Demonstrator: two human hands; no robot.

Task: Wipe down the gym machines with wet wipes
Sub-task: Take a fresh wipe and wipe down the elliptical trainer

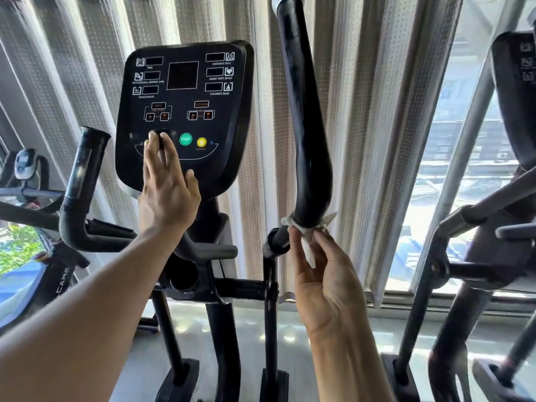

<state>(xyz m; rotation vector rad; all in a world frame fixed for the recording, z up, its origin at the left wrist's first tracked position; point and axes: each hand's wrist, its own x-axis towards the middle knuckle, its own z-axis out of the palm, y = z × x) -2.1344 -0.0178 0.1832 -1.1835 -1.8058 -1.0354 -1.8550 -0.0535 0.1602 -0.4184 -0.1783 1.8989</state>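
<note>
At the elliptical's console (185,111), left hand (168,195) lies flat, fingers straight, tips on the black knob (164,134). Right hand (324,274) pinches a white wet wipe (307,236) against the lower end of the black right handlebar (304,134); wipe seems partly wrapped round it. Curtain (362,140) behind.

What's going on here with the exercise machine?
A person is wiping down an elliptical trainer. The right hand pinches a white wet wipe against the lower end of the black right handlebar. The left hand lies flat on the console, fingers straight and reaching a dark round button beside the green start button.
</note>
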